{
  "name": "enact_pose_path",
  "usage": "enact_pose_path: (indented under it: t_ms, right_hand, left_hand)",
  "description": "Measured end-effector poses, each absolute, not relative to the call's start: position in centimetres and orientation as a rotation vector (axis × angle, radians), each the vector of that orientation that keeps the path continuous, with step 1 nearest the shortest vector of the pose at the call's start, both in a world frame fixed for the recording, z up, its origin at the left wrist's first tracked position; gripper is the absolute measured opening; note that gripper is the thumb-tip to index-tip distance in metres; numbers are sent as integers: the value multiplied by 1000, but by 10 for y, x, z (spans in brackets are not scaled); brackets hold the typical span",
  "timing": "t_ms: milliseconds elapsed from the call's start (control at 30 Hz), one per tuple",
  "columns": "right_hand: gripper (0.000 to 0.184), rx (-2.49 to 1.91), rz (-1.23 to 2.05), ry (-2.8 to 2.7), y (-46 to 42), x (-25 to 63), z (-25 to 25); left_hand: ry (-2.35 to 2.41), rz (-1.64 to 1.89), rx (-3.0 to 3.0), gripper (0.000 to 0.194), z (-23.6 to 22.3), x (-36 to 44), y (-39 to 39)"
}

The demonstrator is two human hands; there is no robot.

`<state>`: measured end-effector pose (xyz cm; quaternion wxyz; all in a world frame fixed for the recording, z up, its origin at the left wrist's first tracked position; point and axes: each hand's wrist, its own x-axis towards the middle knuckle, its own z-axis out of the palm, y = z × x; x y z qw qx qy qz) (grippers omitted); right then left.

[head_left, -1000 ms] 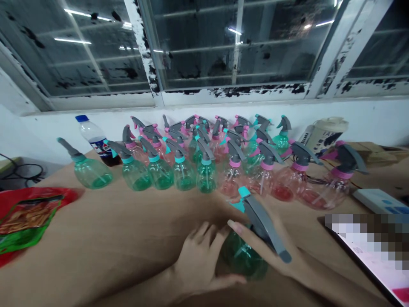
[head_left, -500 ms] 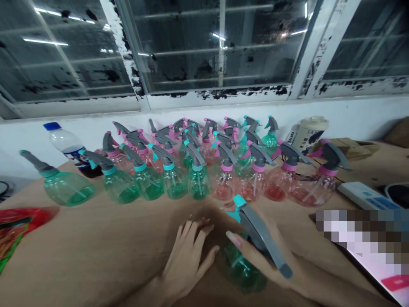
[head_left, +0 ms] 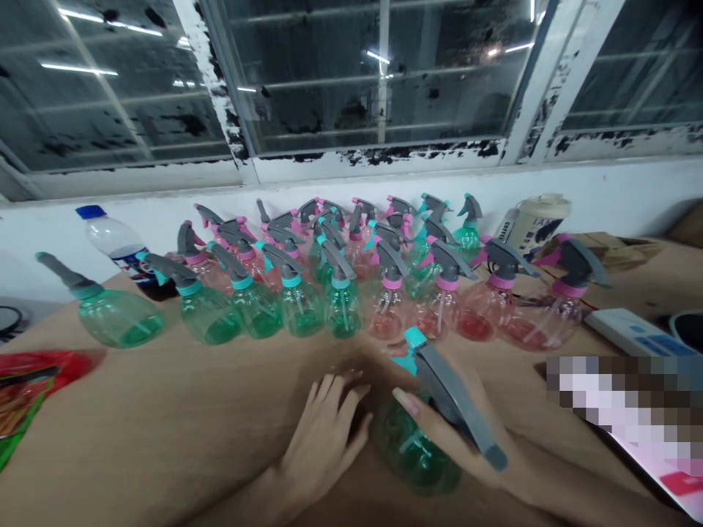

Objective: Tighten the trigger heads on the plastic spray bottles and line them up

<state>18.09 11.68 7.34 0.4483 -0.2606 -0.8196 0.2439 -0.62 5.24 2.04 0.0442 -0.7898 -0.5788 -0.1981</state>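
Note:
A green spray bottle (head_left: 420,454) with a grey and turquoise trigger head stands in front of me. My right hand (head_left: 455,439) is wrapped round its neck, thumb on the near side; its other fingers are mostly hidden behind the head. To the left of the bottle, my left hand (head_left: 329,424) rests on the table with fingers spread and slightly bent, holding nothing. Beyond both hands, a front row holds green spray bottles (head_left: 301,311) on the left and pink spray bottles (head_left: 387,315) on the right. Several more bottles stand behind them.
A drink bottle with a blue cap (head_left: 118,241) stands at the back left, a red packet (head_left: 44,373) at the left edge. On the right are a cup (head_left: 535,227), a white box-shaped device (head_left: 631,333) and a blurred-out screen (head_left: 653,446). Windows rise behind the table (head_left: 165,410).
The view has shifted slightly. My right hand still grips the green spray bottle, and my left hand stays on the table with its fingers a little more bent.

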Motion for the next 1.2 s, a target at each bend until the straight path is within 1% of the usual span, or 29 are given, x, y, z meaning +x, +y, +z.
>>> enact_pose_path:
  t_ms: [133, 233, 467, 767, 1000, 1200]
  right_hand:
    - [34, -588, 753, -1962, 117, 181, 77]
    - [34, -593, 788, -1957, 117, 181, 77]
    - [32, -689, 750, -1987, 117, 182, 74]
    - [28, -611, 682, -1963, 116, 181, 85]
    - [34, -633, 670, -1985, 117, 182, 78]
    - [32, -681, 645, -1990, 118, 183, 75]
  left_hand:
    - [-1796, -576, -2441, 27, 20, -6, 53]
    - [-1804, -560, -2437, 26, 20, -6, 53]
    - [-1775, -581, -2436, 26, 20, -6, 54]
    - [-1780, -591, -2448, 22, 18, -6, 54]
    - [-1759, -618, -2473, 19, 19, -6, 54]
    - [-1754, -615, -2469, 17, 21, -5, 54]
